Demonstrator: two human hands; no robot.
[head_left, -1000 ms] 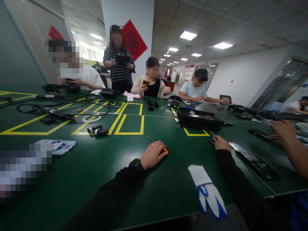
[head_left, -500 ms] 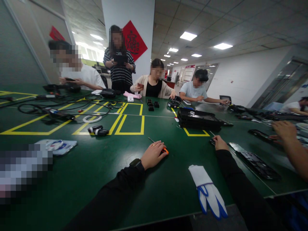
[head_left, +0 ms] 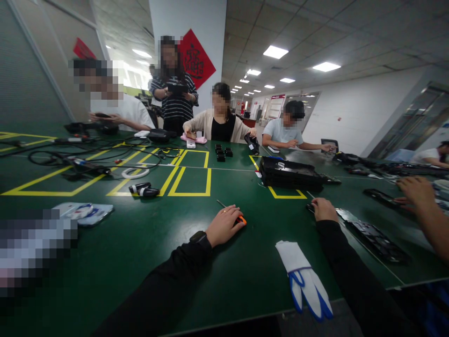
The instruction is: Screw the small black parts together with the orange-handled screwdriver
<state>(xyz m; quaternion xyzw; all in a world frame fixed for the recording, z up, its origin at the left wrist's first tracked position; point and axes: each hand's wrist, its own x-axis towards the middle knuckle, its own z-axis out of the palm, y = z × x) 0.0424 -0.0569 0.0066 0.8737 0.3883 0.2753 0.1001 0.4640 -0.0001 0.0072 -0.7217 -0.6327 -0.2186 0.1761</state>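
Two grips, can't tell if closed: left hand (head_left: 225,225) is covering an orange-handled, metal-shafted tool (head_left: 242,219), likely light, stiff, best held handle-end; right hand (head_left: 324,209) is overlapping a small black piece (head_left: 309,208).

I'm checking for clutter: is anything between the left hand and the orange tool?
Nothing visible: the left hand lies right over the orange tool, whose shaft and orange end show past it. The glove lies off to the right, nearer the wearer.
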